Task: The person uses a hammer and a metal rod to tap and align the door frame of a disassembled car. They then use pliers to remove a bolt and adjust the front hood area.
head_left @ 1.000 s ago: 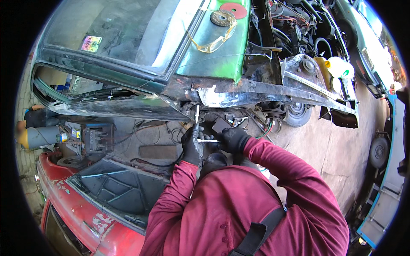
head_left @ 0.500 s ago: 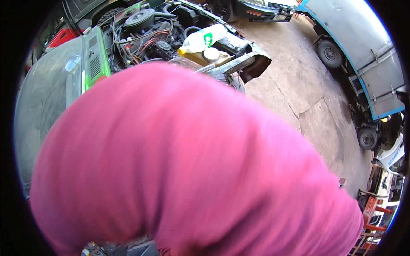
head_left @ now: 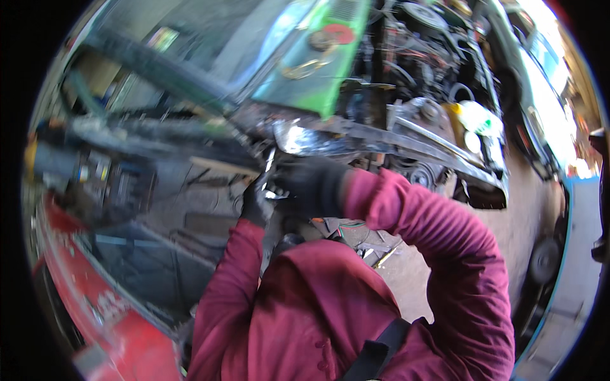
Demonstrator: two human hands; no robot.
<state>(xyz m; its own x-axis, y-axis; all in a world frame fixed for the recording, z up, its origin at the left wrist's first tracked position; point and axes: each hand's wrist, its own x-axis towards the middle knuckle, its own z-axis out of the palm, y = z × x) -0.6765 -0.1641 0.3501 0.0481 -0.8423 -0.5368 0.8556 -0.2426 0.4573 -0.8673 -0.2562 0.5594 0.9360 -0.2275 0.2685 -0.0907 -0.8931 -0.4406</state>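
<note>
My gloved left hand (head_left: 253, 202) is closed around a slender silver tool (head_left: 270, 164), held upright against the rusty lower edge of the car's bare metal panel (head_left: 318, 143). My gloved right hand (head_left: 311, 187) is beside it, smeared by motion, so its fingers and anything in them are unclear. Above them lies a green cowl panel (head_left: 292, 92) with a red disc (head_left: 338, 33), a darker disc and clear safety glasses (head_left: 298, 70) on it.
An open engine bay (head_left: 426, 57) with plastic bottles (head_left: 481, 114) is at upper right. A red car (head_left: 133, 343) is at lower left, beside welding equipment (head_left: 127, 181). Another car (head_left: 534, 95) and a truck's grey side (head_left: 569, 267) line the right, along concrete floor (head_left: 406, 279).
Half a second ago a magenta sleeve filled most of the view; now both hands show again. Compared with a second ago, both sit further left in view and my right hand is blurred.
</note>
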